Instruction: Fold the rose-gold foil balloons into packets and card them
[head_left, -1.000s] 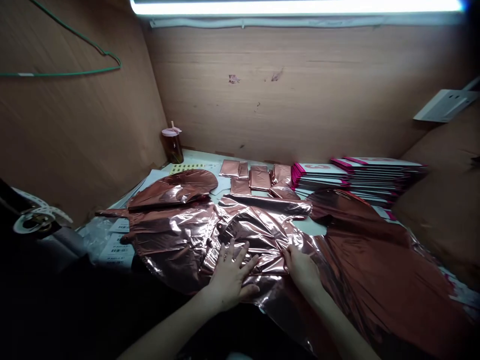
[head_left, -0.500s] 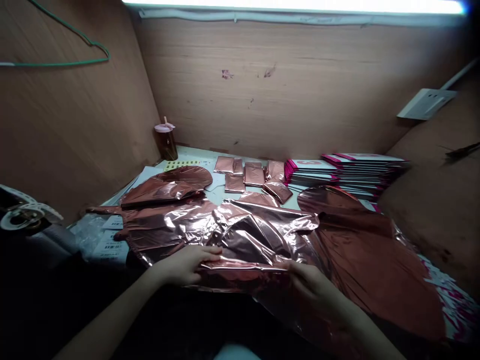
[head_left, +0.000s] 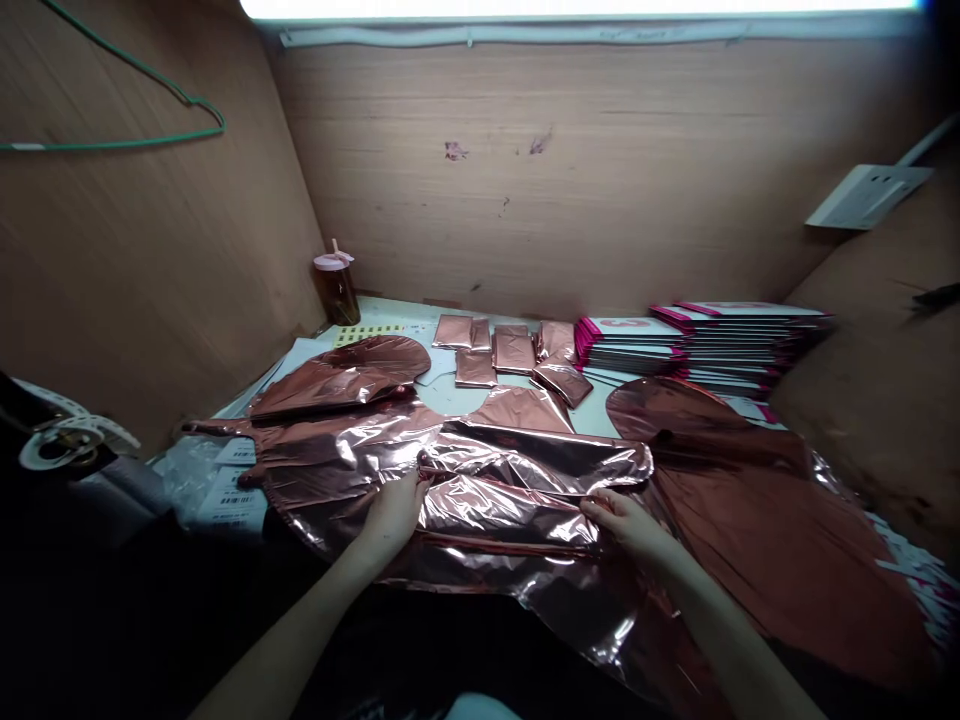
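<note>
A large rose-gold foil balloon (head_left: 510,462) lies flat before me, with part of it folded over into a band across the middle. My left hand (head_left: 391,515) pinches the left end of the folded edge. At the right end of that edge, my right hand (head_left: 628,522) grips the foil between thumb and fingers. More flat foil sheets (head_left: 780,550) spread to the right, and a rounded foil lobe (head_left: 352,372) lies at the left. Several small folded foil packets (head_left: 514,350) rest behind the balloon.
Stacks of pink-edged printed sleeves (head_left: 720,345) stand at the back right. A lidded drink cup (head_left: 336,290) is in the back left corner. Barcode labels (head_left: 234,495) and a clear plastic bag (head_left: 187,475) lie left. Wooden panels (head_left: 600,180) enclose the table (head_left: 450,400).
Both hands have moved up and away from me, carrying the folded edge. A flatter folded band now shows between them, and the foil nearest me is more exposed.
</note>
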